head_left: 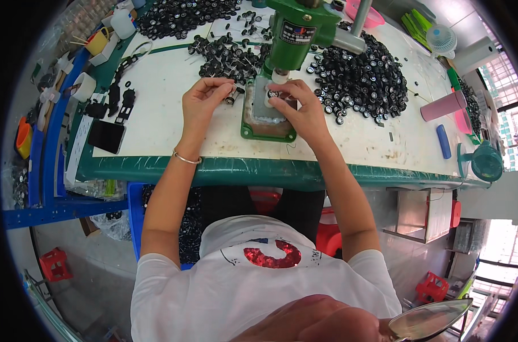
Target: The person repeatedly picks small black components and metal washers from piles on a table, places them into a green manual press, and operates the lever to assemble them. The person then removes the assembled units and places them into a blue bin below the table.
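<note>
A green hand press [297,40] stands on the table in front of me, its base [268,135] between my hands. My left hand [204,102] pinches a small axle with black wheels [231,98] at the left side of the base. On the other side, my right hand [302,109] has its thumb and fingers closed on a small black wheel with a silvery centre [273,94], under the press ram [280,76]. Fingers partly cover both small parts, so how the right-hand wheel sits on the press cannot be made out.
Loose black wheels [361,80] form a big heap right of the press. Wheel-and-axle pieces [227,60] lie behind my left hand. A phone [106,137] rests at the left; a pink cup [443,106], a blue object [443,141] and a green fan [487,161] are at the right.
</note>
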Demonstrator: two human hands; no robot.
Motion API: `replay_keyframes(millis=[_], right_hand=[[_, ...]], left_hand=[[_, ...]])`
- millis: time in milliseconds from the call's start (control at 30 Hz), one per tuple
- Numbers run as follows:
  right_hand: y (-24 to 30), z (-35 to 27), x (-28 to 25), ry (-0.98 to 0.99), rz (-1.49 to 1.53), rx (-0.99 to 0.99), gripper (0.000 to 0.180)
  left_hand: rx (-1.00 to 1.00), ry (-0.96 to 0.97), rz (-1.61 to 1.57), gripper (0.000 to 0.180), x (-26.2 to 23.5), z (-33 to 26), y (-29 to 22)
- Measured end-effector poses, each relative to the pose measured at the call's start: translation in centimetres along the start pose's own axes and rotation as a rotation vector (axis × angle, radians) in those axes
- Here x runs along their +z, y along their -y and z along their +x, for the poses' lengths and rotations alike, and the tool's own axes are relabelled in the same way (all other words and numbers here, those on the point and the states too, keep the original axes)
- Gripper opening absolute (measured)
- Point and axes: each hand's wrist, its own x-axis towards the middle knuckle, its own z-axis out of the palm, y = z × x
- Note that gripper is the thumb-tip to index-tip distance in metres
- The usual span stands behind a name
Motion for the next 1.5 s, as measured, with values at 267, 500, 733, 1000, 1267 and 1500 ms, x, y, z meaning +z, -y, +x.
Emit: replay_keyframes(millis=[267, 500, 733, 1000, 1267, 1500], right_hand=[[0.7, 0.4, 0.1, 0.050, -0.100, 0.046, 0.027], [0.7, 1.6, 0.3, -0.036, -0.123, -0.111, 0.017], [-0.9, 1.7, 0.5, -0.015, 0.164, 0.120, 0.019], [0.2, 2.9, -0.2, 0.165, 0.202, 0.492, 0.019], [-0.7, 3.5, -1.2, 0.088, 0.713, 0.514, 0.036], [2.0, 5.3, -10.2, -0.175, 0.693, 0.304, 0.029]], left_hand=[[-0.018, 0.073, -0.042, 0.027, 0.9, -0.2, -0.2], [-0.048, 0.013, -0.067, 0.020, 0.5, 0.0, -0.4], [-0.005, 0.057, -0.086, 0.014, 0.4, 0.2, 0.0], [0.061, 0.058, -0.028, 0.012, 0.2, 0.1, -0.3], [0.184, 0.209, 0.186, 0.013, 3.3, 0.5, -2.7], [0.206, 0.249, 0.215, 0.013, 6.1, 0.3, -1.0]])
